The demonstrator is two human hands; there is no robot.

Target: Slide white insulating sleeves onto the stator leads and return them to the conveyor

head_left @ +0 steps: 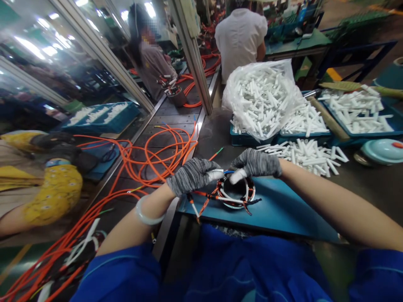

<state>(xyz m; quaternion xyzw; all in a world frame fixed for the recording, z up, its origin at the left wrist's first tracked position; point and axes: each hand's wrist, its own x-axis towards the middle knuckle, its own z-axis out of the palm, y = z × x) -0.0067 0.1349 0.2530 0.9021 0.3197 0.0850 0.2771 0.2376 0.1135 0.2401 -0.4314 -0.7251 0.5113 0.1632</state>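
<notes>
My left hand point(193, 175), in a grey knit glove with pale fingertips, is closed in a pinch on a short white sleeve point(216, 170). A blue wire point(229, 171) runs from the sleeve's end toward my right hand point(256, 163). That hand wears a matching glove; its fingers are closed on the blue wire, its thumb over the ring below. Beneath both hands lies a round motor stator point(234, 205) with white sleeving, reddish-orange leads and dark tips around its rim. It rests on a blue mat point(283, 205), and my right fingers partly hide it.
Loose white sleeves point(310, 155) lie beyond my right hand, before a full plastic bag point(261, 98) and blue trays point(362, 136). Coiled orange cables point(154, 155) cover the line at left. A lidded container point(384, 152) stands right. A co-worker's yellow sleeve point(59, 188) is at left.
</notes>
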